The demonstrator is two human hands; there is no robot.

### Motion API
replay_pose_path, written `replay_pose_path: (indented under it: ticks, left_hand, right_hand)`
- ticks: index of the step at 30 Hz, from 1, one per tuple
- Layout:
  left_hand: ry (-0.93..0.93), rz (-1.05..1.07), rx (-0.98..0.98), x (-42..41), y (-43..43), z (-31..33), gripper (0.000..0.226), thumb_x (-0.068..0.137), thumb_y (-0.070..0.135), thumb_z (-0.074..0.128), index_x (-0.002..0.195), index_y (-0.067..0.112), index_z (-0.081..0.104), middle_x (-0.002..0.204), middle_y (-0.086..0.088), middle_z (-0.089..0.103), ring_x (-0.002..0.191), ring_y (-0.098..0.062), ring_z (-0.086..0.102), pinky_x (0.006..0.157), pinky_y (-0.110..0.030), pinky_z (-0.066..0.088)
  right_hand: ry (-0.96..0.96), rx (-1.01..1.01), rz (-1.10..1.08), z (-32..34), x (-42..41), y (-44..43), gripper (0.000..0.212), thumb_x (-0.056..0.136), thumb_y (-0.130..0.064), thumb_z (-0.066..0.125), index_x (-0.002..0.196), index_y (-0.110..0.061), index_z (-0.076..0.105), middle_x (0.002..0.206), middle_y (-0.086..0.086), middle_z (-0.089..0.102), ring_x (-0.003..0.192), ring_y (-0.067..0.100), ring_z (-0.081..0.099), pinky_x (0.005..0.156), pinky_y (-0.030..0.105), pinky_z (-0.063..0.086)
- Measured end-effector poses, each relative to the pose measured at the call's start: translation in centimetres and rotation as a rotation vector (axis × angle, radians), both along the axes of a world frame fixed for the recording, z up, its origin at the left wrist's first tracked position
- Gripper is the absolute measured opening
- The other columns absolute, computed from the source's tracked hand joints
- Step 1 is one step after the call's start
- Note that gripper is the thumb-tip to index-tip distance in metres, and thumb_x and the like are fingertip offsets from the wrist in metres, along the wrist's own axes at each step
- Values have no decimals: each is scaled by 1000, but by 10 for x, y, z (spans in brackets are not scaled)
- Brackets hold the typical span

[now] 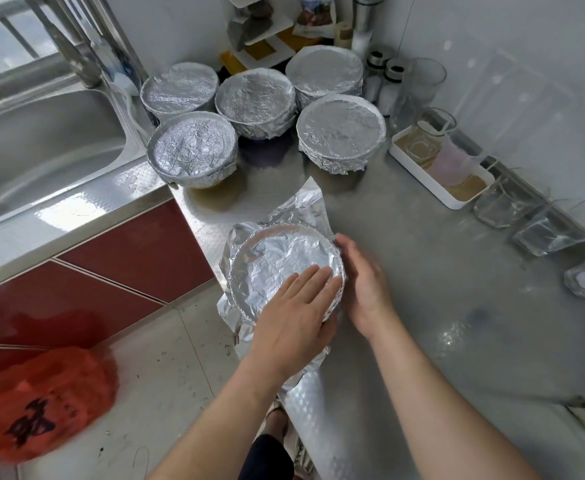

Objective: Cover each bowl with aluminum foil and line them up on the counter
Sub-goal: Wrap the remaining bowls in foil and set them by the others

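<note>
A bowl [277, 258] near the counter's front left edge has a sheet of aluminum foil [301, 206] draped over it, with loose corners sticking out at the back and left. My left hand [294, 313] lies flat on the foil top, fingers straight. My right hand [363, 285] presses against the bowl's right side, fingers extended along the rim. Several foil-covered bowls stand grouped at the back of the counter: one by the sink [192, 148], one behind it [179, 87], one in the middle [254, 98], two on the right [325, 72] [341, 133].
A steel sink [42, 147] lies at left. A white tray [419, 171] with glasses and several loose glasses [502, 202] line the right wall. Bottles and a rack [260, 32] stand at the back. A red plastic bag [38, 400] sits on the floor.
</note>
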State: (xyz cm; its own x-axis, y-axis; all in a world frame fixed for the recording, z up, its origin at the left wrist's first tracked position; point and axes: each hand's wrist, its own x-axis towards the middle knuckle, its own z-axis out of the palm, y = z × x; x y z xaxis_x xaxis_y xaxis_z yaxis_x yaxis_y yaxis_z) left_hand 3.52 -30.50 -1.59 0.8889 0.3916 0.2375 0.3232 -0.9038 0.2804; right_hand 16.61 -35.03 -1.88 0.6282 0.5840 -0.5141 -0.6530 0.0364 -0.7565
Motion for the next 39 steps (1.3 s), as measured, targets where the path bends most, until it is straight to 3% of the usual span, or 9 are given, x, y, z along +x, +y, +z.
replay_pose_path:
  ticks: [9,14,16,20,24,27,34,37,39]
  left_hand:
    - [-16,-31,-17,0,3,-3,50,81,27,51,127,14,63,133,-2,61,126,-22,53,102,-38,47]
    - [-16,-22,-93,-4,7,7,50,88,39,50,131,14,59,142,-4,53,136,-22,43,110,-44,39]
    - [-70,141,-110,-8,18,14,48,93,39,46,131,13,60,143,-9,51,136,-26,42,112,-46,35]
    - [-84,534,-255,-11,45,18,58,91,42,32,137,13,50,155,-14,31,145,-31,24,117,-47,24]
    - [-96,557,-350,-7,47,10,59,92,38,30,142,11,43,158,-14,24,148,-26,17,118,-47,21]
    - [-112,568,-382,-5,46,11,56,94,30,34,145,8,41,158,-12,26,147,-23,18,119,-44,19]
    - [-88,524,-348,-6,51,5,55,95,31,34,145,10,42,155,-10,33,145,-25,26,119,-43,23]
    - [-55,453,-283,-10,54,8,51,93,30,37,140,11,48,153,-12,36,143,-28,30,115,-47,30]
    - [-63,395,-209,-11,44,11,41,92,26,48,129,9,59,147,-15,44,138,-32,38,110,-50,37]
  right_hand:
    - [117,-81,-95,4,-26,4,29,91,-22,59,104,1,71,98,15,73,90,27,70,81,36,57]
    - [241,-53,-103,-3,-22,4,43,87,-37,61,119,-10,66,120,16,66,107,29,66,95,42,51]
    - [280,-45,-117,-3,-17,4,43,91,-44,55,121,-15,64,121,12,66,105,26,66,87,40,54]
    - [152,-131,-32,3,-17,9,57,90,-63,48,131,-24,55,123,2,65,109,20,64,95,43,51]
    - [-13,-279,-31,5,-30,16,78,76,-69,52,136,-19,52,138,-1,55,126,17,52,108,45,40]
    - [-88,-337,-65,6,-34,19,58,96,-52,45,135,-9,52,137,5,55,126,19,51,109,43,40]
    - [-109,-368,-42,9,-36,12,52,101,-44,37,135,-6,48,134,4,53,126,20,49,110,39,37]
    - [-452,-516,31,9,-29,3,54,100,-36,44,147,-11,33,151,5,37,138,19,36,115,36,28]
    - [-820,-563,-39,15,-23,-1,43,96,-20,53,138,-9,49,140,8,51,128,20,48,109,22,32]
